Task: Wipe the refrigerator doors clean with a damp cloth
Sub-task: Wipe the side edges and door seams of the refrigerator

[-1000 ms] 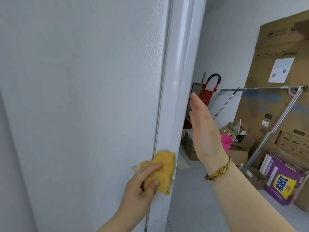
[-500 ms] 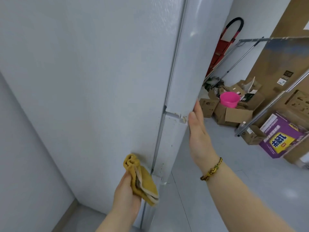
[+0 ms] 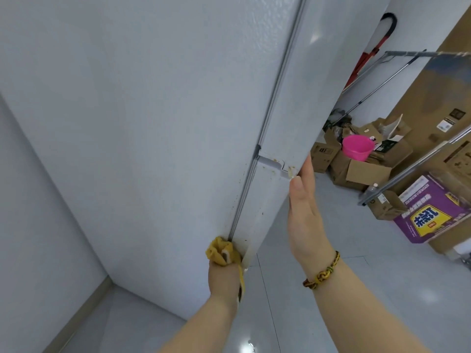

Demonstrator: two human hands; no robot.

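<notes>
Refrigerator (image 3: 153,123) left, boxes (image 3: 362,171) (bucket (image 3: 355,149) seemingly inside) right — behind.

White refrigerator (image 3: 158,118); mustard-yellow cloth (image 3: 221,252); yellow-and-brown braided bracelet (image 3: 322,272); pink bucket (image 3: 356,148); purple box (image 3: 433,210) with yellow label.

Bright, even light, glare spots on the floor (image 3: 248,349) (wide-angle bending at the edges), slight softness throughout.

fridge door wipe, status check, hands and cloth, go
Left hand clenched on yellow cloth, pressed low at the door seam. Right hand open, flat against the refrigerator door edge. Brown specks along the seam. Nothing blocking.
</notes>
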